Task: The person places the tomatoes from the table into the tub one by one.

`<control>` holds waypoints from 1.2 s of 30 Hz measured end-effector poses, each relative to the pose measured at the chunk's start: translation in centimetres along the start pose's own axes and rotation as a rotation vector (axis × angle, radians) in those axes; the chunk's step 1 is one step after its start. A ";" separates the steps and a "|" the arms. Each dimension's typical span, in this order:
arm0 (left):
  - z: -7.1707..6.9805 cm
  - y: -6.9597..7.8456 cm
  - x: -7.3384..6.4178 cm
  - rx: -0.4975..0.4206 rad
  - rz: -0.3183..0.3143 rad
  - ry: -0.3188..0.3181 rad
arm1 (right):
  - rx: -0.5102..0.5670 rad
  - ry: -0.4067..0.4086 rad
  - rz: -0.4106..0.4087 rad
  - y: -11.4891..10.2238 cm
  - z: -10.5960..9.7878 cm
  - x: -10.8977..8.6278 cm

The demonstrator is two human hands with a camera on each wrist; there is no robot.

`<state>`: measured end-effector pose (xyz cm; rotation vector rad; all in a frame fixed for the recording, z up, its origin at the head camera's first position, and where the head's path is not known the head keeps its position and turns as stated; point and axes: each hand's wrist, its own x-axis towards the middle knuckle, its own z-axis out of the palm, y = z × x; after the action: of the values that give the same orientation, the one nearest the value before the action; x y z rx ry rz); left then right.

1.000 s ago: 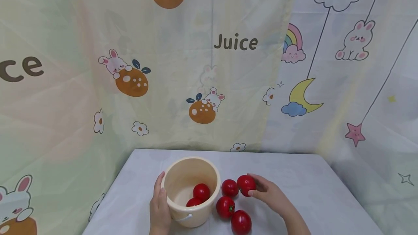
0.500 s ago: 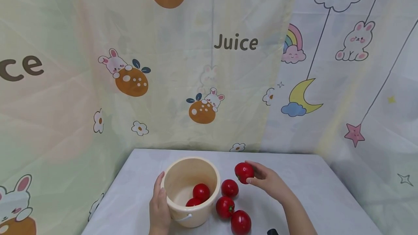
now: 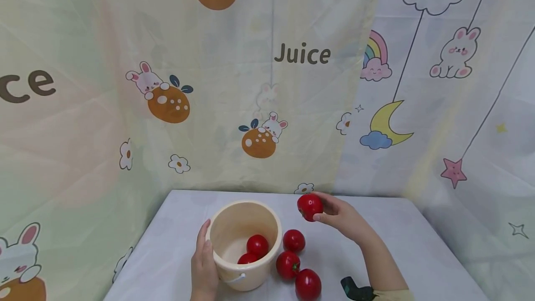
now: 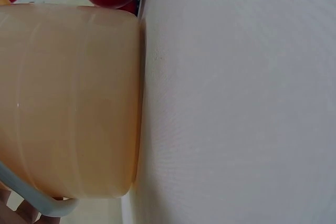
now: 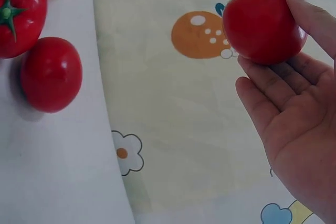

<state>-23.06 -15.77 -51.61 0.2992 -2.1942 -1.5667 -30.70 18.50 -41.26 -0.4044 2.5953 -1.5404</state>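
In the head view, my right hand (image 3: 339, 217) pinches a red tomato (image 3: 309, 207) between thumb and fingers, raised to the right of a cream bucket (image 3: 246, 277). The right wrist view shows this tomato (image 5: 262, 24) with its green stem end turned away from the palm. My left hand (image 3: 204, 266) holds the bucket's left side, fingers along the wall below the rim. Inside lie two tomatoes, one (image 3: 257, 246) nearly whole in view, the other (image 3: 247, 258) partly hidden by the rim. A pale handle (image 4: 34, 192) hangs against the bucket's side.
Three more tomatoes lie on the white table right of the bucket: a far one (image 3: 294, 240), a middle one (image 3: 288, 265) with its stem showing, and a near one (image 3: 308, 284). A dark wrist-worn device (image 3: 356, 289) is on the right forearm. Printed curtains (image 3: 225, 171) stand behind the table.
My right hand has lifted its tomato up and away from the others, slightly to the left. The left hand and bucket have stayed put. More of the right forearm now shows.
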 end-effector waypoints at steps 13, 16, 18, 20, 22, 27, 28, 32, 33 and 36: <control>0.0 0.0 0.0 0.020 0.030 0.030 | 0.011 -0.134 -0.052 -2.3 -0.3 1.2; -0.1 0.0 0.0 0.017 0.040 0.036 | 0.023 -0.186 -0.060 -2.8 -0.1 1.9; -0.1 0.0 0.0 0.011 0.032 0.031 | 0.035 -0.221 -0.068 -3.1 0.1 2.3; -0.1 0.0 0.0 0.003 0.023 0.023 | 0.040 -0.250 -0.079 -3.3 0.3 2.7; -0.1 0.0 0.0 -0.005 0.018 0.019 | 0.047 -0.277 -0.099 -3.6 0.5 2.9; -0.2 0.0 0.0 -0.004 0.032 0.021 | 0.028 -0.299 -0.115 -4.1 1.2 3.5; -0.2 0.1 0.0 -0.003 0.037 0.022 | 0.023 -0.300 -0.111 -4.2 1.3 3.6; -0.2 0.1 -0.1 0.005 0.041 0.023 | 0.025 -0.319 -0.120 -4.8 1.9 4.1; -0.1 0.0 -0.1 0.005 0.038 0.020 | 0.027 -0.325 -0.124 -5.0 2.0 4.2; -0.1 0.0 -0.1 0.001 0.020 0.009 | 0.033 -0.352 -0.148 -5.4 2.6 4.6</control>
<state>-22.96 -15.85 -51.60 0.2824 -2.1843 -1.5511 -33.59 12.61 -37.57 -0.8006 2.3099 -1.4000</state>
